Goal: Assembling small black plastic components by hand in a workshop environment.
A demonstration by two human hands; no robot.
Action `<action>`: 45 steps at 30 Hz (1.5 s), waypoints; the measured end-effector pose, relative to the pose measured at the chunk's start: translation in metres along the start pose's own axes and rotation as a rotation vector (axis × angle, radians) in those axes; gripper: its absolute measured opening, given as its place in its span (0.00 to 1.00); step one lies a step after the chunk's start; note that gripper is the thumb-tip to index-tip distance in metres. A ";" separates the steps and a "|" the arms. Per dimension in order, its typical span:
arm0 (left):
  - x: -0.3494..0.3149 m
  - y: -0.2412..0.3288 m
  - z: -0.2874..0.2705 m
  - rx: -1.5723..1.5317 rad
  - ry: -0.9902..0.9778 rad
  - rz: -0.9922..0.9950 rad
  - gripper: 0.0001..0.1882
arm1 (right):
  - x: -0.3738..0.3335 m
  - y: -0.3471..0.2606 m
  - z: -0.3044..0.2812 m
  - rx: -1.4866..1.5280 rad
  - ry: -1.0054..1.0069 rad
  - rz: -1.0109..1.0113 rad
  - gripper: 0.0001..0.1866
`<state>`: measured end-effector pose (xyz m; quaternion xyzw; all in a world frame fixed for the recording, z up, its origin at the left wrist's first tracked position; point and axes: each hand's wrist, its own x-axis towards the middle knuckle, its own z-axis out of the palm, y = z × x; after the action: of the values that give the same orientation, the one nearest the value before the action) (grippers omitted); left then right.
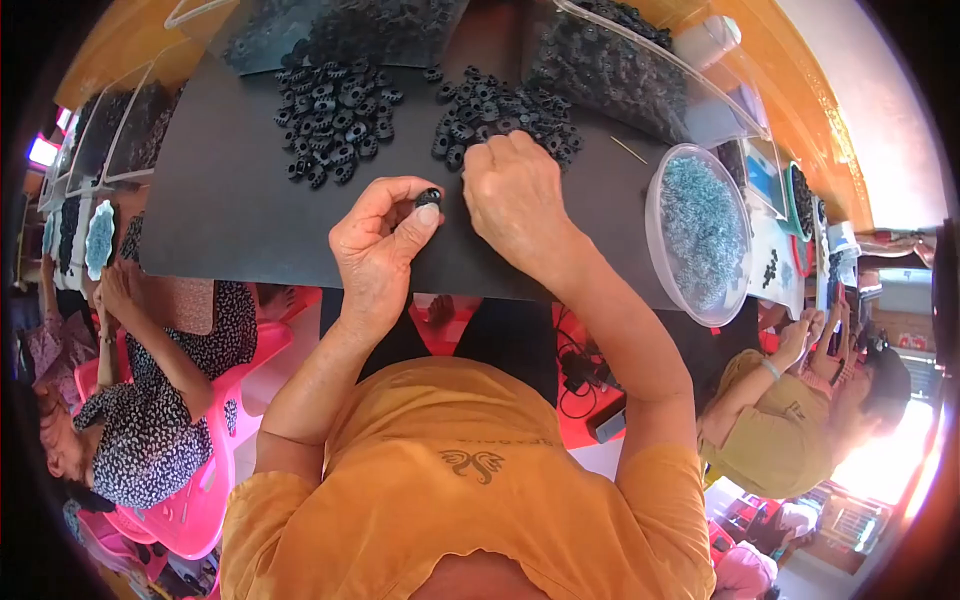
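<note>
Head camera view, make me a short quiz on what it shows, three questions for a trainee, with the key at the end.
1. Multiple choice: What do the fingers of the left hand pinch? A) a spoon; B) a small black part; C) a folded cloth.
2. True or false: The right hand is at the near edge of the right-hand pile of black parts.
3. Fill in: The thin straw-coloured stick lies on the dark tabletop between that pile and the ____.

Key: 1. B. 2. True. 3. round tub of pale blue pieces.
</note>
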<state>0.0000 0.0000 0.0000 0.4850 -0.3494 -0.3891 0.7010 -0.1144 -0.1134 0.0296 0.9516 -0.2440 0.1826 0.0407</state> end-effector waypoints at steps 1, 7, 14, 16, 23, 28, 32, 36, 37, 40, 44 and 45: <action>0.001 0.000 0.000 -0.030 0.010 0.003 0.09 | 0.001 -0.001 0.001 -0.032 0.002 -0.016 0.10; 0.003 0.005 -0.005 -0.059 0.017 0.017 0.08 | 0.002 -0.008 0.001 -0.039 0.073 -0.041 0.05; 0.001 0.006 -0.004 -0.013 0.020 0.037 0.08 | -0.002 -0.008 -0.002 -0.025 -0.003 -0.028 0.05; 0.000 0.005 -0.005 -0.012 0.015 0.019 0.08 | -0.006 -0.011 -0.010 -0.026 -0.008 -0.058 0.06; 0.001 0.004 -0.005 -0.036 0.008 0.022 0.09 | -0.001 -0.008 -0.005 0.037 -0.052 -0.133 0.08; 0.003 0.003 -0.006 -0.020 0.018 0.027 0.08 | 0.000 -0.007 -0.003 0.043 -0.037 -0.164 0.07; 0.002 0.005 -0.007 0.003 0.022 0.032 0.09 | -0.014 -0.006 -0.004 0.127 0.057 -0.101 0.07; 0.002 0.006 -0.006 0.018 0.013 0.030 0.08 | -0.025 -0.005 -0.005 0.224 0.111 0.004 0.07; 0.002 0.005 -0.006 0.027 0.009 0.034 0.08 | -0.026 -0.005 -0.005 0.271 0.127 0.049 0.08; 0.001 0.006 -0.006 0.045 0.001 0.029 0.08 | -0.030 -0.007 -0.008 0.440 0.173 0.179 0.09; 0.000 0.009 -0.002 -0.022 -0.025 -0.030 0.09 | -0.031 -0.007 -0.011 0.605 0.228 0.326 0.09; 0.000 0.009 -0.002 -0.037 -0.050 -0.038 0.09 | -0.032 -0.008 -0.013 0.737 0.184 0.463 0.08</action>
<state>0.0040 0.0031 0.0082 0.4686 -0.3502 -0.4206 0.6934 -0.1407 -0.0896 0.0299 0.8027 -0.3644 0.3457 -0.3215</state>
